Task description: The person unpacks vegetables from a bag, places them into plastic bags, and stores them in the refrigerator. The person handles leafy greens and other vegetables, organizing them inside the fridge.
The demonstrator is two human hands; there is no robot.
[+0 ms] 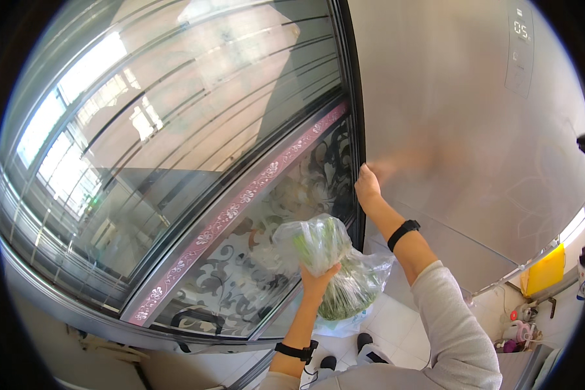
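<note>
My left hand grips a clear plastic bag of green vegetables, which hangs low in front of me. More green stalks show through the wider lower part of the bag. Higher up and to the right, my right hand has its fingers curled at the black edge between a glass-panelled sliding door and the grey refrigerator door. Whether its fingers hold that edge is hard to tell. Both wrists wear black bands.
The glass door with a pink floral strip fills the left side. At the lower right are a yellow item and a pink kettle-like object beside a grey cabinet. My feet stand on the tiled floor.
</note>
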